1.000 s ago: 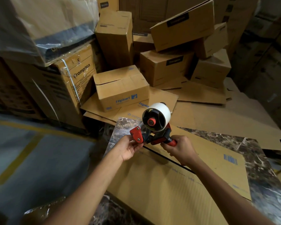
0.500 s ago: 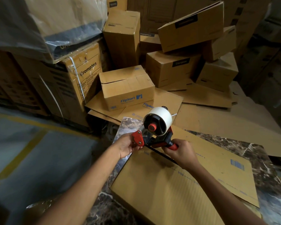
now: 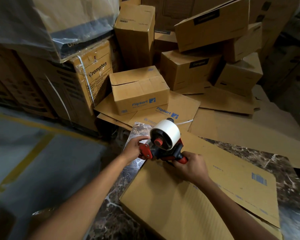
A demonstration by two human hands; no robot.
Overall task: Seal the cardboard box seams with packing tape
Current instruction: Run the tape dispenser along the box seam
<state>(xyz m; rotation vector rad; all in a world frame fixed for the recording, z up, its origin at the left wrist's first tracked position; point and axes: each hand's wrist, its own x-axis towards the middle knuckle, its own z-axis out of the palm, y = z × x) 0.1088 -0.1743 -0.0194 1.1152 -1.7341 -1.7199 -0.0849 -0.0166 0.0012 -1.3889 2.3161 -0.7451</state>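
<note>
A red and black tape dispenser (image 3: 160, 149) carrying a white tape roll (image 3: 168, 131) hovers over the far left end of a brown cardboard box (image 3: 189, 201) lying on a dark marble table (image 3: 282, 167). My right hand (image 3: 190, 168) grips the dispenser's red handle. My left hand (image 3: 135, 149) holds the front end of the dispenser at its red plate, fingers curled round it. The box's top flaps meet in a seam under the dispenser; part of it is hidden by my right hand.
A Flipkart box (image 3: 140, 90) sits on flattened cardboard sheets (image 3: 223, 122) beyond the table. Stacked cartons (image 3: 192, 66) and a plastic-wrapped Crompton stack (image 3: 87, 73) rise behind and to the left. Grey floor with yellow lines (image 3: 24, 153) lies on the left.
The view has shifted so the scene sits lower and further right. Both hands keep holding the dispenser; my left hand has closed further round its front end.
</note>
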